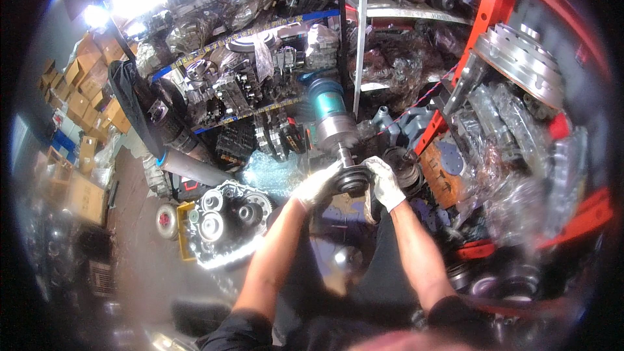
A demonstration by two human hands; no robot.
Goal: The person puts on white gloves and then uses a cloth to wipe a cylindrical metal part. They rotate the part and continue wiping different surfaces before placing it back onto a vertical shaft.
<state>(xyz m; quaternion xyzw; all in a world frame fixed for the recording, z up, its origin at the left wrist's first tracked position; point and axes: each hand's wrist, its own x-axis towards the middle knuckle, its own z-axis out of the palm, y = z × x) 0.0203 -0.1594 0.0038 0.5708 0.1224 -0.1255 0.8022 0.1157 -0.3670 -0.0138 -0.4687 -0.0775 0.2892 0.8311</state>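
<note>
A dark, round metal part with stacked rings (354,181) is between my gloved hands, below a green and silver cylinder with a narrow steel shaft (331,114). My left hand (318,188), in a white glove, grips its left side. On the right side, the fingers of my right hand (385,183), also gloved, close round its rim. The shaft's lower end meets or stands just behind the top of the part; I cannot tell which. A narrow tan edge (370,205) shows under my right hand. My palms hide the part's sides.
To the left, an opened gear housing (231,218) with several gears sits in a yellow crate (184,237). Shelves (260,110) of metal parts stand behind. At the right, an orange-red rack (491,0) holds plastic-wrapped parts and a stepped silver disc (520,58). Cardboard boxes (84,104) are piled far left.
</note>
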